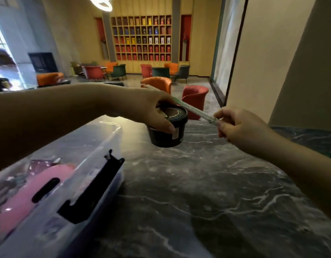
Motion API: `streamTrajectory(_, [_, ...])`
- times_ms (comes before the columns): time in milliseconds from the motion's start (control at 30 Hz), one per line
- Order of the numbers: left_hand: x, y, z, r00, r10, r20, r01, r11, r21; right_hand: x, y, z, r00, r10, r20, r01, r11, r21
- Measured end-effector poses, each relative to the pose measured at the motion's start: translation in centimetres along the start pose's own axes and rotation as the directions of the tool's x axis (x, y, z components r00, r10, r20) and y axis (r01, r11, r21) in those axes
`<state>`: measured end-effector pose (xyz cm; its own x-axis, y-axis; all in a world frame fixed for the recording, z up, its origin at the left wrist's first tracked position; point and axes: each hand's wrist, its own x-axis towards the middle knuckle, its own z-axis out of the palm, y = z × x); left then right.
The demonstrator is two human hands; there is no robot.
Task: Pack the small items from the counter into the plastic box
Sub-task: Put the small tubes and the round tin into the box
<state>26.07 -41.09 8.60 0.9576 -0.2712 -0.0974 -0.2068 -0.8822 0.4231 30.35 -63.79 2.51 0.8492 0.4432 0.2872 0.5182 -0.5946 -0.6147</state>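
Left hand (147,108) grips black tub (167,127); right hand (241,125), at 3 o'clock, pinches green-wrapped stick (193,110) (blurred) above counter (198,183).

Beyond my counter (207,183), dark marble with pale veins, the room opens into a lounge. At twelve o'clock a tall cubby shelf (141,38) fills the back wall, its squares holding red, blue and yellow boxes. Below it stand armchairs: an orange one (158,83) nearest, a red one (195,98) at one o'clock, green (119,71) and more orange seats further back. A ring lamp (103,2) glows overhead. At ten o'clock bright windows (4,58) wash out; a cream wall (272,53) rises at two o'clock.
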Motion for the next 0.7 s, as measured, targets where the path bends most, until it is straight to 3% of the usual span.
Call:
streamTrajectory(167, [-7.4,-6.3,-3.2,0.993,-0.11,-0.05,0.106,0.991,-0.078,2.6,-7.2,5.4,0.995,-0.084,0.05,0.085,0.996,-0.018])
streamTrajectory(400, [-15.6,-16.2,-6.8,0.974,-0.219,-0.063,0.217,0.975,-0.043,5.3,-16.4,13.2,0.978,-0.148,0.148,0.164,0.981,-0.104])
streamTrajectory(533, [-19.2,-21.7,-8.6,0.957,-0.28,-0.069,0.281,0.96,-0.01,6.3,-20.9,17.5,0.948,-0.116,0.295,0.164,0.976,-0.142])
streamTrajectory(600, [-20.4,-24.0,-9.3,0.952,-0.298,-0.065,0.3,0.954,0.019,6.3,-22.9,19.3,0.885,-0.06,0.463,0.17,0.965,-0.199])
streamTrajectory(700, [-21.0,-26.7,-9.7,0.954,-0.297,-0.038,0.299,0.953,0.043,5.1,-25.3,21.6,0.669,0.043,0.742,0.173,0.962,-0.211])
